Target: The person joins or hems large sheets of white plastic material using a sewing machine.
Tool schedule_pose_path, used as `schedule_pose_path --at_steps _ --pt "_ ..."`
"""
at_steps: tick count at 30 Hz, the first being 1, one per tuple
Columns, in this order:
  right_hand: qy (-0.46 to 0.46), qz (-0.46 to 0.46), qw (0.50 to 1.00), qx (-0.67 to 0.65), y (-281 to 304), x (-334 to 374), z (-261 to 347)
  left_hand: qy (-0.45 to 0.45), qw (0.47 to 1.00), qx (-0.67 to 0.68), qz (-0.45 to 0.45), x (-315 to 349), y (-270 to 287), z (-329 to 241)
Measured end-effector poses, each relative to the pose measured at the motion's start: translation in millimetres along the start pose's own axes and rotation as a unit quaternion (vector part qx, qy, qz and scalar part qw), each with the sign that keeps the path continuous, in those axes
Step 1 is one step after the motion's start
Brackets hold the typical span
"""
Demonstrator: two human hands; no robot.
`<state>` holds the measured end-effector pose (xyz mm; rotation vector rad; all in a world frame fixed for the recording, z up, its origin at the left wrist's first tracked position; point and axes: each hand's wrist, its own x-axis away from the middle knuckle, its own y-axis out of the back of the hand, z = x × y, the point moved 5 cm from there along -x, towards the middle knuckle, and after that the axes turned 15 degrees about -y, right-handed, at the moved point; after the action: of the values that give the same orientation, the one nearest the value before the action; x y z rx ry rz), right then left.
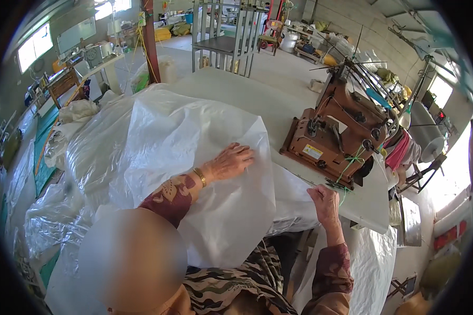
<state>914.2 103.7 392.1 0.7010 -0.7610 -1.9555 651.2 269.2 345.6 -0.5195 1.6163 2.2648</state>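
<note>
A large whitish, translucent plastic sheet (215, 210) lies over the pale worktable (278, 100) and hangs down its near side. My left hand (231, 161) rests palm down on it, fingers stretched forward and slightly bent, a gold watch at the wrist. To the right, my right hand (326, 205) is closed at the sheet's right edge, in front of a brown sewing machine (326, 142); the fingers hide exactly how the edge is gripped. A stitched-looking line runs along that edge toward the fingers. Green thread (355, 160) hangs on the machine near its needle end.
More crumpled clear plastic (100, 142) heaps up on the left. Beyond the table stand a metal rack (220, 44) and a dark red post (151, 47). A thread stand (357, 47) rises behind the machine. Bundles and pink cloth (398, 151) are at the right.
</note>
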Motion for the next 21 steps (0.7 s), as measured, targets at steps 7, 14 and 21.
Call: schedule_pose_path --at_steps 7,14,21 --pt "0.052 -0.038 0.997 0.053 11 -14 -4 -0.093 0.987 0.010 -0.127 -42 93 -4" --pt "0.125 -0.123 0.981 0.082 28 -53 37 -0.273 0.960 0.048 -0.037 -137 152 -91" --pt "0.053 0.238 0.869 -0.430 14 -42 65 -0.361 0.929 -0.056 -0.061 -185 118 -107"
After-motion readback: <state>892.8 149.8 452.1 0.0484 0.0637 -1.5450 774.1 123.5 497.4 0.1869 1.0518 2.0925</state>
